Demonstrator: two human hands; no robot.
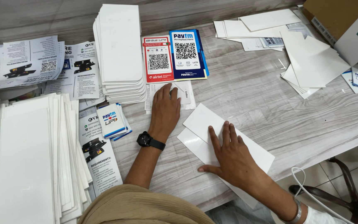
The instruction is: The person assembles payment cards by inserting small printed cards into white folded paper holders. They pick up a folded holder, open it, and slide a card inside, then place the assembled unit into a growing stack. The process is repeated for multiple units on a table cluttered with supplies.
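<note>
Hands first: your right hand (233, 155) lies flat, fingers spread, palm down on a white envelope (212, 124) that sits slantwise near the bench's (249, 91) near edge, its lower corner hanging past that edge; it presses the envelope and grips nothing. Your left hand (165, 108), with a black wristwatch (148, 140) on the wrist, is also open and flat, fingertips resting on a white printed sheet (185, 93) just beyond the envelope. The two hands are apart, the left one farther from you. Touching that sheet's far side lie two code cards side by side, a red-and-white card (158, 59) and a blue-and-white card (187, 54). Left of them stands a tall stack of white envelopes (120, 49), and a small pile of blue-and-white stickers (112, 120) lies just left of your left wrist. Along the bench's left edge you have fanned stacks of white envelopes (34, 157) and black-and-white flyers (79, 70). Toward the far right corner, loose white sheets (311, 58) are scattered beside a cardboard box (336, 16).
</note>
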